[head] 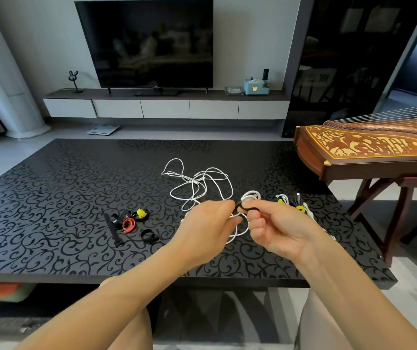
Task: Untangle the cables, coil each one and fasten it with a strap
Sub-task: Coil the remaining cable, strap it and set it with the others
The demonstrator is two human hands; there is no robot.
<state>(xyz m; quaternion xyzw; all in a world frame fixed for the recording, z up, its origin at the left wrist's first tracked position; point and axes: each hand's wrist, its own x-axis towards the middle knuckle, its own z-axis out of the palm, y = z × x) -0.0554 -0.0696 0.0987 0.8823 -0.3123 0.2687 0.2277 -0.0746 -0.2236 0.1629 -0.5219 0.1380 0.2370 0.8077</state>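
Both hands are raised just above the table (51, 198), near its front-right area, and meet at 1 small white coil (251, 196).
- Left hand (206, 224): fingers (229, 204) curled, pinching the free end of a black strap (250, 209).
- Right hand (277, 229): fingers curled, gripping the white coil where the black strap crosses it. Part of the coil hangs below the hands; I can't tell whether the strap is closed.
- Loose white cable (197, 181): tangled loops lying on the table just behind the hands. I can't tell whether it joins the held coil.
- Bundled cables (290, 203): on the table just right of the hands, yellow ties on at least 2 of them.
- Spare straps (129, 224): black, red and yellow, a small heap on the table left of the hands, well apart from the cables.
- Wooden zither (369, 147) on a stand beside the table's right edge; TV (149, 44) on the far wall.
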